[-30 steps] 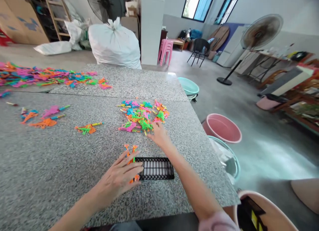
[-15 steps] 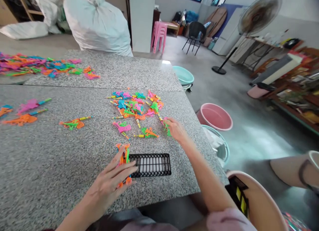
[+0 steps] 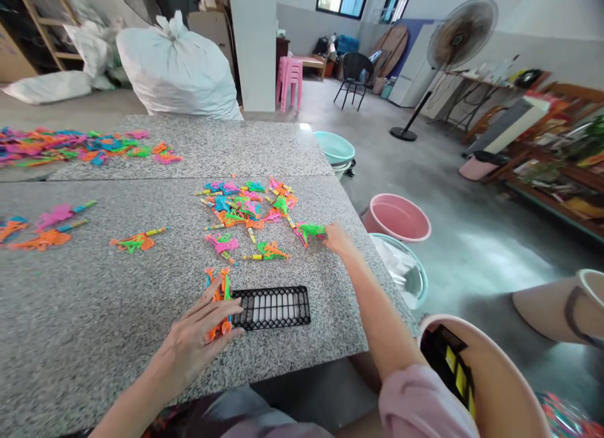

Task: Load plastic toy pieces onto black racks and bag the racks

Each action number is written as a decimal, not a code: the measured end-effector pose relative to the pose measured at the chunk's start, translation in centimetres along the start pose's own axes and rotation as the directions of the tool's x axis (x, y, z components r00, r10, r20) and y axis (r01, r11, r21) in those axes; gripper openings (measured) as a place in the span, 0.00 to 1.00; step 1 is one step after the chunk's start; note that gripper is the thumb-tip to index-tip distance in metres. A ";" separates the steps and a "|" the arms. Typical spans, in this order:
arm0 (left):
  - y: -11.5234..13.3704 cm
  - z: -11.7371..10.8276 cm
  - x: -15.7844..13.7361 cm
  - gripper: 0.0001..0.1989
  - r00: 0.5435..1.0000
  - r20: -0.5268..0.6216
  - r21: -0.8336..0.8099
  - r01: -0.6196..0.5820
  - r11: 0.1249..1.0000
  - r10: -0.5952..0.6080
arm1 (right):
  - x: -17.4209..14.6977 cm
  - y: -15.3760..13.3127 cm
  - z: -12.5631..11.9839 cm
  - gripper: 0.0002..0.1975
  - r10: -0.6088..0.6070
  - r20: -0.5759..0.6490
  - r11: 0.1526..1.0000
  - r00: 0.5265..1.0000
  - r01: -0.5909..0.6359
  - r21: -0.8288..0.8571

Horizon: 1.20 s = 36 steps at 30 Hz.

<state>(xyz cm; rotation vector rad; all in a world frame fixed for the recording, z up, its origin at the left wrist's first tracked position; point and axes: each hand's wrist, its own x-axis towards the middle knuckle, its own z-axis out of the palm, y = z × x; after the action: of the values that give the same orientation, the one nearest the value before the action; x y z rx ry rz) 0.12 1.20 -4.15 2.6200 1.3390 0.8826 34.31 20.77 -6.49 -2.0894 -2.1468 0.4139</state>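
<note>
My left hand [image 3: 198,328] lies over the left end of a black plastic rack [image 3: 283,307], its fingers curved round several upright orange, green and blue plastic pieces [image 3: 220,293]. Those pieces stand in the rack's left end, partly hidden by the fingers; the slots to the right show bare. My right hand [image 3: 337,236] is closed on the end of a green plastic toy piece [image 3: 312,230], at the right side of the pile. Small colourful plastic toys with yellow-banded sticks [image 3: 240,205] lie heaped ahead. A pink toy [image 3: 221,242] and an orange-and-green toy [image 3: 272,252] lie nearer the rack.
More toys [image 3: 51,230] lie at the left, with a large heap [image 3: 70,145] beyond. A white sack [image 3: 182,73] stands behind the granite table [image 3: 141,299]. Along its right edge are a pink basin [image 3: 399,218], teal basins [image 3: 335,147] and a large tan tub [image 3: 500,362].
My right hand has shifted to the right end of the green piece, which now lies more sideways. My left hand stays on the pieces in the rack. The camera view has tilted slightly.
</note>
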 end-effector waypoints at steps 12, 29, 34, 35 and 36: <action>0.7 -1.7 -1.3 0.12 0.996 0.010 0.039 0.091 0.995 -0.091 | -12.0 -9.4 7.2 0.13 -0.163 0.129 0.459 0.978 -0.041 0.888; 0.6 -1.8 -0.7 0.15 0.997 -0.080 0.180 -0.002 0.984 0.017 | -11.2 -20.6 7.1 0.13 -0.497 0.194 0.865 0.846 0.467 0.181; 0.1 -3.1 0.3 0.07 0.993 0.058 0.142 -0.108 0.984 0.100 | -8.7 -17.7 6.5 0.20 -0.607 0.043 0.782 0.793 0.588 0.207; 0.1 -3.2 0.3 0.06 0.995 0.045 0.143 -0.098 0.985 0.092 | -7.9 -16.6 6.2 0.20 -0.587 -0.009 0.799 0.809 0.581 0.153; 0.0 -3.2 0.2 0.06 0.996 0.033 0.140 -0.089 0.986 0.086 | -7.1 -15.4 5.8 0.18 -0.570 -0.038 0.816 0.821 0.571 0.084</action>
<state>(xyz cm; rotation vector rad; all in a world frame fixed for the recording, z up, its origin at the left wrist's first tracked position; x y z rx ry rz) -1.42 0.71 -1.38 2.8064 1.3361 0.7874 18.16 12.93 -7.09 -1.2859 -2.5398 0.4108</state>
